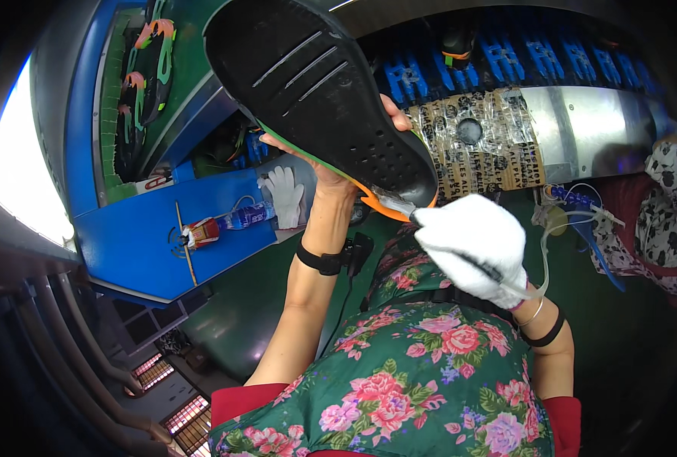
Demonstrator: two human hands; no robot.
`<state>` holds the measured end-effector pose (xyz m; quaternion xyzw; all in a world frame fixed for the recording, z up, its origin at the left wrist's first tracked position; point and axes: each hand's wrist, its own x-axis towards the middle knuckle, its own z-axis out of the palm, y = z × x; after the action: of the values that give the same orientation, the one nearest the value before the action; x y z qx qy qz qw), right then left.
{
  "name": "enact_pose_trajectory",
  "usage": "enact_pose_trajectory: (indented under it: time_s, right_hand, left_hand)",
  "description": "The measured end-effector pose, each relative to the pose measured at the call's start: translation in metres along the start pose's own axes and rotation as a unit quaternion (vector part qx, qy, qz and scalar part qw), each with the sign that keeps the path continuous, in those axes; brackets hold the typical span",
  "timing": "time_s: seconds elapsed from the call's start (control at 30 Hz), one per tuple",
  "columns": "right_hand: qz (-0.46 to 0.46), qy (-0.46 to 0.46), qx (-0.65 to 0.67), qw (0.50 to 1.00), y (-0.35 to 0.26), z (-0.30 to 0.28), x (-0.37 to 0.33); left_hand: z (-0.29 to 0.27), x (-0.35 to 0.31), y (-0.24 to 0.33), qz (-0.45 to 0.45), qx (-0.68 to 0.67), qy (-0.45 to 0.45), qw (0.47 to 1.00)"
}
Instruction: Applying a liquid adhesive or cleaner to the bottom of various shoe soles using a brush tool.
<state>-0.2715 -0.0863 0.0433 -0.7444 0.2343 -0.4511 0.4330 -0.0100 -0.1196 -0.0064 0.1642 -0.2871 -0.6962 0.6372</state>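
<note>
A black shoe bottom (316, 91) with three slots, a patch of small holes and a green and orange edge is tilted up in front of me. My bare left hand (331, 174) grips it from beneath, with the thumb at one edge and fingertips showing at the other. My right hand (475, 247) wears a white knit glove and is closed around a brush (401, 202). The brush's pale bristles touch the orange-edged end of the shoe. A clear thin tube (536, 292) runs along the gloved wrist. Most of the brush handle is hidden inside the glove.
At left, a blue table (137, 247) carries a white glove (284, 194), a plastic bottle (245, 216) and a red box (201, 233). Beyond it, shoes (152, 68) lie on a green belt. Ahead are a taped cardboard cover (498, 152), a metal panel (590, 129) and blue racks (544, 61).
</note>
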Motion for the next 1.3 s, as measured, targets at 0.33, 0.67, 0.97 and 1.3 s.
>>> enact_pose_trajectory:
  time_s: [0.33,0.67,0.97,1.3]
  right_hand:
    - [-0.018,-0.02,0.027,0.999,-0.016,0.001,0.004]
    - [0.071,0.066,0.084,0.992,-0.011,0.0,-0.005]
    - [0.093,0.051,-0.013,0.994,-0.005,-0.005,-0.015]
    - [-0.043,0.019,-0.077,0.996,0.008,-0.008,-0.014]
  left_hand:
    - [0.007,-0.002,-0.01,0.008,-0.006,0.069,0.998]
    - [0.008,0.002,-0.016,0.015,-0.024,0.06,0.998]
    - [0.013,0.004,-0.015,-0.013,-0.034,0.069,0.997]
    - [0.01,0.006,-0.009,-0.098,0.001,0.076,0.992]
